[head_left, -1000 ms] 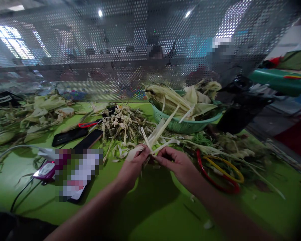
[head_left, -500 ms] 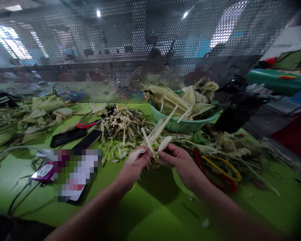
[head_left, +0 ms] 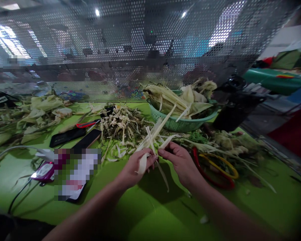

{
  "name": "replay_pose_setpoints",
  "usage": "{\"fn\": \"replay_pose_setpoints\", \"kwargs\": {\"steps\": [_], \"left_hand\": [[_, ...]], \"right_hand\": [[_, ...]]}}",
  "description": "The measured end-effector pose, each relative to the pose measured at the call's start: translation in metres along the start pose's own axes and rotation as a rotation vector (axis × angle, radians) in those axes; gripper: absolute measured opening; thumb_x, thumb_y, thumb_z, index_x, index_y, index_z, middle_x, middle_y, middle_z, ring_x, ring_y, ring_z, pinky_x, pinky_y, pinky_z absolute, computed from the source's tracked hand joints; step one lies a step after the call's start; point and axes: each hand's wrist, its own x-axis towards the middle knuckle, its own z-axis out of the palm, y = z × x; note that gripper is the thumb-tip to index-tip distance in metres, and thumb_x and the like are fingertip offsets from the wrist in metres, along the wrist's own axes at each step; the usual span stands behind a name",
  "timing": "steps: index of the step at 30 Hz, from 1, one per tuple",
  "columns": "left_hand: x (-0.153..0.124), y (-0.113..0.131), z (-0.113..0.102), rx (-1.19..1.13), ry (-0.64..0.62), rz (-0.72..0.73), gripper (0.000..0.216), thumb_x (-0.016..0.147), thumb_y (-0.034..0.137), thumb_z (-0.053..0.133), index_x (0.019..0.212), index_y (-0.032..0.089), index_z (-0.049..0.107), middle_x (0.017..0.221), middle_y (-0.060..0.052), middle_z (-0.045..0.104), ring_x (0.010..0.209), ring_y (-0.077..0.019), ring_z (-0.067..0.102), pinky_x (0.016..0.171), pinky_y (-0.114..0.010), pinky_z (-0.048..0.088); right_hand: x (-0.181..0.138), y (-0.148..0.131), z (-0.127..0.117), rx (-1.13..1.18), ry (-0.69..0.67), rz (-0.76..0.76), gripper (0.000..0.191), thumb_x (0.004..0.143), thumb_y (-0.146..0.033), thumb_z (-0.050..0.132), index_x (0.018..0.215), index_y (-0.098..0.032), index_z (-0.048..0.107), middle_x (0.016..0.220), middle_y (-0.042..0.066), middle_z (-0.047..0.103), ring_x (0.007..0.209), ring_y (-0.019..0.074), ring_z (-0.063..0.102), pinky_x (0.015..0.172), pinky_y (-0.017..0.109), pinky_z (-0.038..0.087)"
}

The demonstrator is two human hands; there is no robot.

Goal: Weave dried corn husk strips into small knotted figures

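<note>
Above a green table (head_left: 150,214) my two hands work a bundle of pale corn-husk strips (head_left: 155,134). My left hand (head_left: 135,167) is closed around the lower part of the strips, and one wide strip hangs from it. My right hand (head_left: 179,160) pinches a thin strip at its fingertips, close beside the left hand. One narrow strip dangles down between the two hands toward the table. The upper ends of the strips fan out toward a green basket (head_left: 180,124).
The basket holds whole husks. A heap of shredded husk (head_left: 122,125) lies behind my hands, more husks (head_left: 40,110) at far left. Two phones (head_left: 75,137), red-handled scissors (head_left: 86,124) and red and yellow rings (head_left: 215,167) lie on the table. A perforated metal screen (head_left: 115,50) stands behind.
Both hands have dropped slightly. The wide strip in my left hand has swung from sideways to hanging down, and a thin strip has come free and dangles between the hands.
</note>
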Motion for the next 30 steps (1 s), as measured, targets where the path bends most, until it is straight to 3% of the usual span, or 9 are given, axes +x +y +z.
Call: {"fn": "replay_pose_setpoints", "kwargs": {"steps": [7, 12, 20, 30], "left_hand": [[0.0, 0.001, 0.003, 0.032, -0.017, 0.02, 0.033, 0.08, 0.047, 0.059, 0.07, 0.015, 0.053, 0.066, 0.0, 0.045, 0.061, -0.0109, 0.039, 0.056, -0.023, 0.032], [0.003, 0.003, 0.009, 0.029, -0.02, -0.043, 0.038, 0.073, 0.049, 0.065, 0.067, 0.015, 0.049, 0.064, 0.002, 0.041, 0.06, -0.0093, 0.034, 0.056, -0.023, 0.03], [0.003, -0.008, 0.008, -0.035, -0.101, -0.158, 0.036, 0.071, 0.047, 0.067, 0.073, 0.014, 0.054, 0.062, 0.003, 0.042, 0.057, -0.0076, 0.035, 0.053, -0.021, 0.028], [0.001, -0.003, 0.005, -0.21, 0.053, -0.093, 0.039, 0.077, 0.053, 0.059, 0.079, 0.014, 0.06, 0.066, 0.001, 0.052, 0.058, -0.0088, 0.044, 0.053, -0.02, 0.033]], "right_hand": [[0.0, -0.003, -0.001, 0.016, -0.06, 0.044, 0.026, 0.072, -0.035, 0.072, 0.09, -0.018, 0.064, 0.084, 0.002, 0.065, 0.079, 0.0171, 0.058, 0.077, 0.031, 0.046], [-0.001, 0.002, -0.002, -0.068, -0.076, 0.03, 0.021, 0.071, -0.035, 0.072, 0.077, -0.018, 0.062, 0.074, 0.0, 0.062, 0.073, 0.016, 0.057, 0.072, 0.03, 0.045], [-0.002, 0.005, 0.0, -0.143, 0.034, 0.0, 0.019, 0.073, -0.036, 0.069, 0.077, -0.02, 0.062, 0.071, -0.001, 0.062, 0.071, 0.0162, 0.057, 0.072, 0.029, 0.044], [0.003, 0.0, -0.007, -0.026, -0.035, 0.087, 0.031, 0.072, -0.045, 0.07, 0.09, -0.019, 0.068, 0.081, 0.002, 0.07, 0.083, 0.0201, 0.063, 0.078, 0.032, 0.048]]}}
